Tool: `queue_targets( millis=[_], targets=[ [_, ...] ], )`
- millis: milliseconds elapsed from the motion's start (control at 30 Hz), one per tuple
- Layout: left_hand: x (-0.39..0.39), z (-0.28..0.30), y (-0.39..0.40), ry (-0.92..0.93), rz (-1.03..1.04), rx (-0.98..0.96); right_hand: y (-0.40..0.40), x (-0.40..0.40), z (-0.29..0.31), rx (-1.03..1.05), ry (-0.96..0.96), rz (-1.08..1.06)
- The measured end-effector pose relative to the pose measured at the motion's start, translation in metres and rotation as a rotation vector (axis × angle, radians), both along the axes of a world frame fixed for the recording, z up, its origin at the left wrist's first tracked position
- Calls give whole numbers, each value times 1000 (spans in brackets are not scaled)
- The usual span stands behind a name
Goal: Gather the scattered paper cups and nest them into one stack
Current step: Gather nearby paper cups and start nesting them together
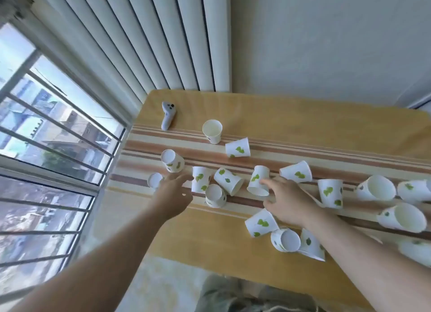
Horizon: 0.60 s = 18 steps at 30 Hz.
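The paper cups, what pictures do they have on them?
The paper cups are white with green leaf prints, clearest in the head view.

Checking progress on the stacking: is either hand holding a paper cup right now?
No: the left hand and right hand are both open, reaching over the scattered paper cups.

Head-worn wide-angle view — looking steeply down, close over the table (303, 115)

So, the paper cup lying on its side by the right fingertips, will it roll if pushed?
Probably: that cup lies on its side, so a nudge from the right hand could roll it in a curve. It looks thin and empty, so likely light and easily crushed.
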<state>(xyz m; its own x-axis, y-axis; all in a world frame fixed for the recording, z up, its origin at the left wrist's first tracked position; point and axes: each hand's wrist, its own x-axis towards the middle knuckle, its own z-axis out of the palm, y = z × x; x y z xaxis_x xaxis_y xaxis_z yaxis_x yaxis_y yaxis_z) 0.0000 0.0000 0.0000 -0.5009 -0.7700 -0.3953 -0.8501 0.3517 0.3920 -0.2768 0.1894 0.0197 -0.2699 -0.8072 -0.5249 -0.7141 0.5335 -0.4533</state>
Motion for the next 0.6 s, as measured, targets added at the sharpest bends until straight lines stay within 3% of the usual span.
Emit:
queue_targets(
  millis=[167, 333, 600],
  targets=[
    [4, 0, -26, -256, 121, -189, -8, 5, -11, 70, -19, -15],
    [28, -17, -51, -399, 83, 33, -11, 9, -18, 64, -12, -28],
    [54, -32, -15, -447, 215, 118, 4, 13, -21, 37, -17, -31]
  ],
)
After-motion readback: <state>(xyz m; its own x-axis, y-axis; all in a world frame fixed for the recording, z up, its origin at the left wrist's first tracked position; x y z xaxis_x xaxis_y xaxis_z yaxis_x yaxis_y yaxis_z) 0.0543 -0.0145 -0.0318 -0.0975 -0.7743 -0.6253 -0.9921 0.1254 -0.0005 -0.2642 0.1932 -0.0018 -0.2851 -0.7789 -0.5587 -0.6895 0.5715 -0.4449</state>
